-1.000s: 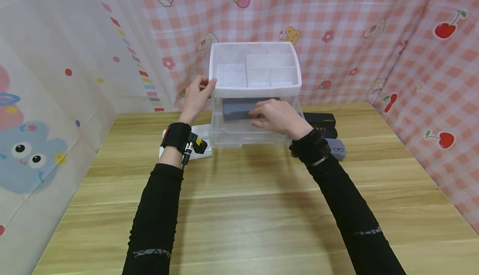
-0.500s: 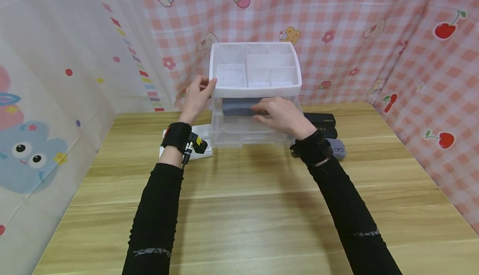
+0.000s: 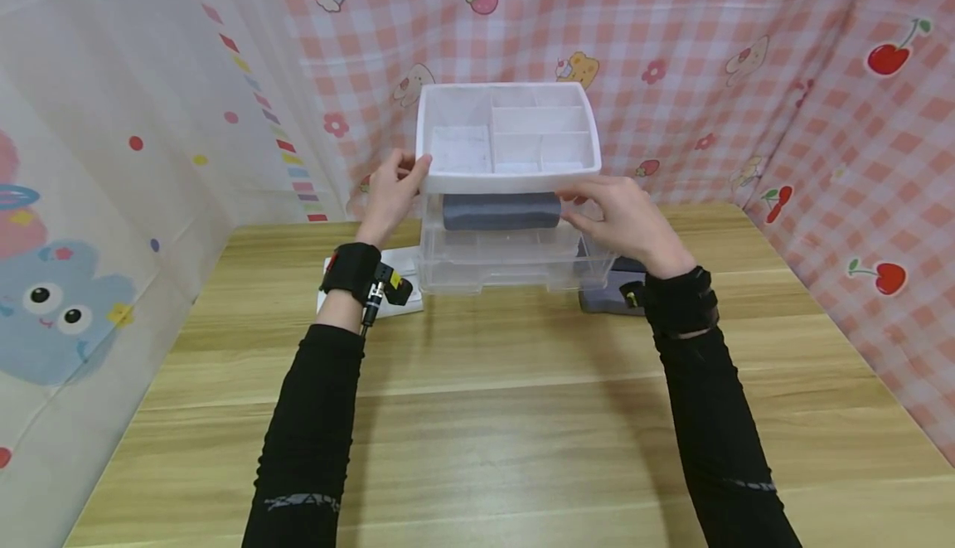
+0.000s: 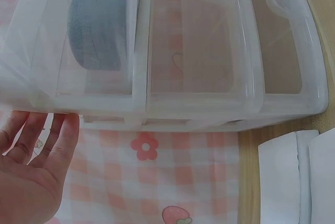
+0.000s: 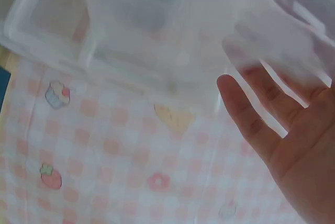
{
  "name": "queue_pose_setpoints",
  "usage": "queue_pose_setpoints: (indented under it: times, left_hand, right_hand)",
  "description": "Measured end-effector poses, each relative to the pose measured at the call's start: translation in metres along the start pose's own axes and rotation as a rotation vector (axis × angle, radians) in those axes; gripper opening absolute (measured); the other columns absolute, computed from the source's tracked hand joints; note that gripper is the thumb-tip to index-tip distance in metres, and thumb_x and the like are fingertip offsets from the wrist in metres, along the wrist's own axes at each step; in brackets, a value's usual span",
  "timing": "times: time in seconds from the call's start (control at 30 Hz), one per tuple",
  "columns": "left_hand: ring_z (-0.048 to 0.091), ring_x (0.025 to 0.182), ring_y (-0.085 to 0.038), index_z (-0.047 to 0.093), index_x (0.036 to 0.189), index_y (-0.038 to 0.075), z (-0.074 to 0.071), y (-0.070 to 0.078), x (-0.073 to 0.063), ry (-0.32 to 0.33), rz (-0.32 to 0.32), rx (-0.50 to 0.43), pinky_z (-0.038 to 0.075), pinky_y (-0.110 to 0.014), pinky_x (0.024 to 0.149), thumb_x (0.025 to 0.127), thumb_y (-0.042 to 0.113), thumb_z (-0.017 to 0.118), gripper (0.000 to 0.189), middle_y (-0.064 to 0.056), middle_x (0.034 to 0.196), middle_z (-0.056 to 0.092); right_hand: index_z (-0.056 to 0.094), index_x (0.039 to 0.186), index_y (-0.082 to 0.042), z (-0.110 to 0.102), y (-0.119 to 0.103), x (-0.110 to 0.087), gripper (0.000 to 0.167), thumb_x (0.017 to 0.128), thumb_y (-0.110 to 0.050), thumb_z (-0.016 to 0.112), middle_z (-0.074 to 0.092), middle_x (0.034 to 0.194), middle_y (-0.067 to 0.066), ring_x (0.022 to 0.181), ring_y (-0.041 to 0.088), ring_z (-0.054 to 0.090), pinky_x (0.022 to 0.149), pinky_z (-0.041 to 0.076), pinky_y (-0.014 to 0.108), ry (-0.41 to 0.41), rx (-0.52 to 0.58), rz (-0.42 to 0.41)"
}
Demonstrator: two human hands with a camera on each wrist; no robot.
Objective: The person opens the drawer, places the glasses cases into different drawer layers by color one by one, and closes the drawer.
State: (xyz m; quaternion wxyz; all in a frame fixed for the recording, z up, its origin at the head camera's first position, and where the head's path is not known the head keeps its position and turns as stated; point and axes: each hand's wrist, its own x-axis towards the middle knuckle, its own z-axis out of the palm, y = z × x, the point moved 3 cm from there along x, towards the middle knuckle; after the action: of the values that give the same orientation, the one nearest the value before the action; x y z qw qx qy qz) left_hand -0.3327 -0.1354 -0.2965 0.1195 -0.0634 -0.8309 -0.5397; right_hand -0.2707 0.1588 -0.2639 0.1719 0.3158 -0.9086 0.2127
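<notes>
Head view, near to far: two dark sleeves with wristbands reach over the wood-grain surface. White box on the left, partly under the left wristband; grey-purple case on the right, beside the right wristband. Between them, clear lower drawer of the organizer. Blue-grey roll lies in the tier just under the white top, seen through clear plastic.

Left hand at the organizer's left front corner; grip loose, fingers extended, tips touching the side. Right hand at the right front corner; grip apart, thumb clear of the index finger, nothing clamped.

Change: half a second ago the right hand was in front of the roll; now it's off to the right and the roll shows end to end. Left hand unmoved. Reads as the roll being stowed, with the right hand now at the organizer itself, probably to steady or shift the tier.

Hard to make out: right fingertips blur against hazy plastic in the right wrist view, so contact there can't be told; dark shape at its upper right unclear. Dark item mostly behind the right hand. Patterned curtain farthest back.
</notes>
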Motion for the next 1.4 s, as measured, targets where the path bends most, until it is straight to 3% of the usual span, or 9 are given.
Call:
queue_pose_setpoints:
  times: [0.23, 0.43, 0.57, 0.77, 0.97, 1.2, 1.4]
  left_hand:
    - [0.054, 0.094, -0.018, 0.053, 0.117, 0.005, 0.001, 0.0, 0.0, 0.001, -0.004, 0.008, 0.05, -0.03, 0.083, 0.096, 0.042, 0.051, 0.042, -0.012, 0.109, 0.057]
    - [0.054, 0.095, -0.018, 0.053, 0.117, 0.005, 0.0, 0.002, -0.001, 0.007, -0.011, 0.002, 0.05, -0.031, 0.084, 0.096, 0.042, 0.051, 0.042, -0.013, 0.11, 0.056]
    - [0.054, 0.095, -0.018, 0.053, 0.117, 0.005, 0.0, 0.001, 0.0, 0.007, -0.009, 0.009, 0.05, -0.031, 0.085, 0.096, 0.042, 0.051, 0.042, -0.012, 0.111, 0.056]
    - [0.054, 0.091, -0.017, 0.054, 0.116, 0.005, 0.0, 0.001, 0.0, 0.022, -0.003, 0.021, 0.049, -0.027, 0.079, 0.096, 0.041, 0.051, 0.041, -0.011, 0.106, 0.057]
    - [0.054, 0.091, -0.017, 0.054, 0.115, 0.005, 0.0, 0.002, 0.0, 0.025, -0.007, 0.021, 0.049, -0.027, 0.079, 0.096, 0.041, 0.051, 0.041, -0.012, 0.106, 0.057]
    - [0.054, 0.093, -0.018, 0.054, 0.116, 0.005, 0.0, 0.001, 0.0, 0.021, -0.008, 0.016, 0.049, -0.028, 0.081, 0.096, 0.042, 0.051, 0.042, -0.013, 0.108, 0.058]
    - [0.054, 0.094, -0.019, 0.054, 0.116, 0.005, 0.0, 0.001, 0.001, 0.02, -0.012, 0.012, 0.05, -0.029, 0.081, 0.096, 0.042, 0.051, 0.042, -0.013, 0.109, 0.058]
  right_hand:
    - [0.067, 0.111, -0.001, -0.014, 0.024, -0.029, 0.028, 0.084, -0.004, 0.069, 0.069, 0.105, 0.017, 0.091, 0.031, 0.065, 0.081, 0.052, 0.046, 0.149, 0.038, 0.039]
    - [0.065, 0.115, 0.001, -0.011, 0.047, -0.05, 0.031, 0.085, -0.005, 0.069, 0.065, 0.108, 0.019, 0.094, 0.035, 0.062, 0.083, 0.05, 0.048, 0.165, 0.012, 0.155]
    - [0.064, 0.117, 0.001, 0.001, 0.063, -0.059, 0.035, 0.084, -0.009, 0.071, 0.065, 0.112, 0.02, 0.101, 0.037, 0.061, 0.088, 0.047, 0.05, 0.099, 0.002, 0.225]
    - [0.058, 0.124, 0.003, 0.024, 0.083, -0.073, 0.045, 0.084, -0.015, 0.071, 0.059, 0.123, 0.026, 0.116, 0.044, 0.049, 0.101, 0.037, 0.056, -0.12, -0.014, 0.304]
    - [0.05, 0.133, 0.002, 0.043, 0.096, -0.086, 0.061, 0.083, -0.023, 0.073, 0.05, 0.129, 0.028, 0.121, 0.048, 0.043, 0.103, 0.034, 0.058, -0.295, -0.055, 0.382]
    - [0.047, 0.136, 0.0, 0.061, 0.104, -0.095, 0.07, 0.079, -0.028, 0.076, 0.041, 0.137, 0.029, 0.127, 0.052, 0.033, 0.105, 0.029, 0.062, -0.377, -0.067, 0.438]
    - [0.049, 0.132, 0.001, 0.072, 0.107, -0.101, 0.073, 0.073, -0.026, 0.082, 0.04, 0.131, 0.03, 0.121, 0.052, 0.034, 0.1, 0.034, 0.061, -0.369, -0.081, 0.458]
